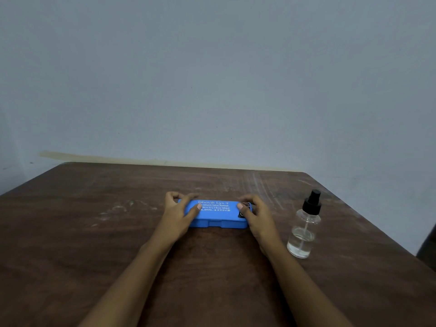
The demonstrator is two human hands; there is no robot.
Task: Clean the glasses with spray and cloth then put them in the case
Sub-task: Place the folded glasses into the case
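both hands, left hand (pixel 177 212) and right hand (pixel 256 214), grip the blue case (pixel 217 214) ends.

Blue case (pixel 215 213), closed lid, light print. Top line, largest: "Bhavik Eye +", partly blurred. Second line smaller, reads roughly "... Optical Showroom". Third line not legible with confidence. Fourth line: "BHOPAL - M", followed by a phone number too small to read reliably.

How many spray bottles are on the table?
1. The spray bottle stands upright on the table, beside the right hand that holds the blue case. None seems hidden.
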